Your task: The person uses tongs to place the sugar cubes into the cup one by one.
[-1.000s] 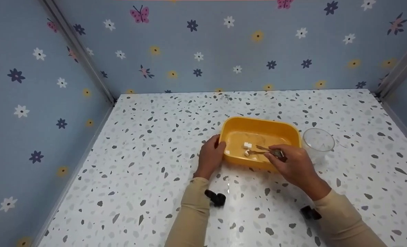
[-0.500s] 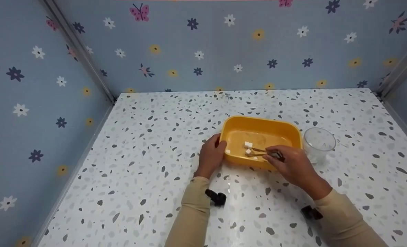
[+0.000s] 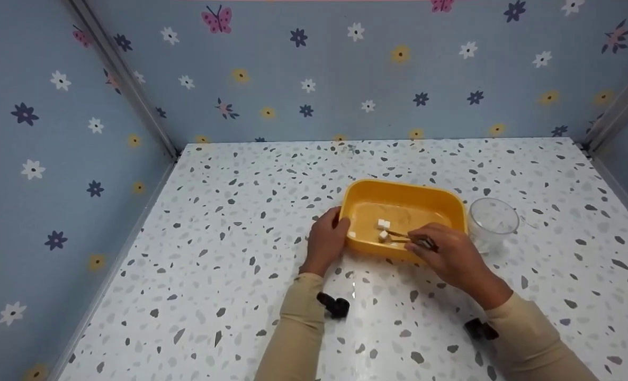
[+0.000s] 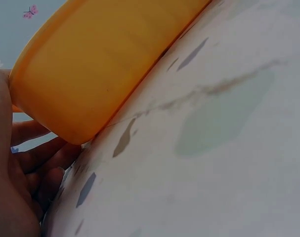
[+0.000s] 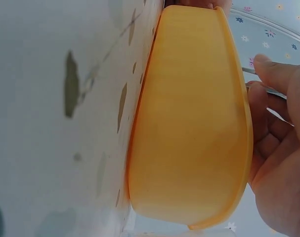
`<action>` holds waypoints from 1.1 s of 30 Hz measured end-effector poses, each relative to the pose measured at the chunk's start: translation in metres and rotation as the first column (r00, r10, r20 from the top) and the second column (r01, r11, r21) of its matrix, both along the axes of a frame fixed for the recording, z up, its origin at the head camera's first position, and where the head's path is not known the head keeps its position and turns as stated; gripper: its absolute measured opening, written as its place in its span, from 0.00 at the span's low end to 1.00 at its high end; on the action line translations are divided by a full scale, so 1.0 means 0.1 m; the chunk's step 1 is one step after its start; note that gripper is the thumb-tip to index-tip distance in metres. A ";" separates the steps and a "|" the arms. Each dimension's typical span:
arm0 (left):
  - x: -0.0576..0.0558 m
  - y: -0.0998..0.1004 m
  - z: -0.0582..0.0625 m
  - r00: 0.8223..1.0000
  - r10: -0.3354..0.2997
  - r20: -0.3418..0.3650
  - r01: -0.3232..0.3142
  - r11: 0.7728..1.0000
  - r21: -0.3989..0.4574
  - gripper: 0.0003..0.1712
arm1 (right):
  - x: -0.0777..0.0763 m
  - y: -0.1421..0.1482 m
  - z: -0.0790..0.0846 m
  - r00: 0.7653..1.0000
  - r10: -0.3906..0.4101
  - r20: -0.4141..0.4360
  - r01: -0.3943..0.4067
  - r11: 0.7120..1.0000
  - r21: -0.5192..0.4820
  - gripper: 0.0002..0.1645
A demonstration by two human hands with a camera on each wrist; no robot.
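Observation:
My left hand [image 3: 325, 241] grips the left end of a yellow rectangular tub [image 3: 409, 194], thumb over the rim. The left wrist view shows its fingers [image 4: 41, 150] against the tub's outer wall, near the tabletop. My right hand [image 3: 449, 256] reaches over the tub's front right rim and pinches small metal tongs [image 3: 398, 242]. The tong tips are at a small white cube [image 3: 383, 236] inside the tub. Just behind it sit more white cubes [image 3: 383, 224], and another white cube [image 3: 351, 234] lies by the left wall. In the right wrist view the tub wall [image 5: 189, 113] hides the tong tips.
A clear glass [image 3: 494, 225] stands close to the tub's right side. The speckled white tabletop [image 3: 240, 238] runs back to a flowered blue panel [image 3: 346, 69], with another panel [image 3: 70, 159] on the left. Black camera mounts [image 3: 334, 306] sit at both wrists.
The tong prongs have drawn closer together, and their tips now meet the white cube. My right hand has shifted very slightly. The left hand stays on the tub.

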State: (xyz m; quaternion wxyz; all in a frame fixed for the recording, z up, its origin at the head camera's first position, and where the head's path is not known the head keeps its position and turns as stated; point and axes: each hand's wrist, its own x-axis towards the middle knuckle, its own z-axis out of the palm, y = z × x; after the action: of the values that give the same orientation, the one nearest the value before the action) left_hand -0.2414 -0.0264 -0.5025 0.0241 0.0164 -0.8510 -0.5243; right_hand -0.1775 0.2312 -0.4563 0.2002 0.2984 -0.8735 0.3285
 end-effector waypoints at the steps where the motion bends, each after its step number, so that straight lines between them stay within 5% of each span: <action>1: 0.00 0.00 0.00 1.000 -0.002 -0.002 0.002 1.000 0.004 0.26 | 0.00 0.00 0.00 1.000 -0.006 0.004 0.006 1.000 -0.001 0.13; 17: 0.00 -0.01 0.03 1.000 -0.002 -0.021 0.002 1.000 -0.003 0.26 | -0.02 0.01 0.01 1.000 0.000 0.022 0.000 1.000 -0.008 0.12; 33: 0.02 -0.01 0.03 1.000 -0.006 -0.018 0.006 1.000 0.005 0.25 | -0.01 0.02 0.02 0.992 0.010 -0.125 -0.018 0.998 -0.063 0.10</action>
State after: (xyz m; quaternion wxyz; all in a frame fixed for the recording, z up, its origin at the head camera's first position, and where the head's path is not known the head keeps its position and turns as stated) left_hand -0.2397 -0.0271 -0.5000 0.0301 0.0094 -0.8495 -0.5266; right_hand -0.1787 0.2328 -0.4540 0.2612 0.3180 -0.8462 0.3385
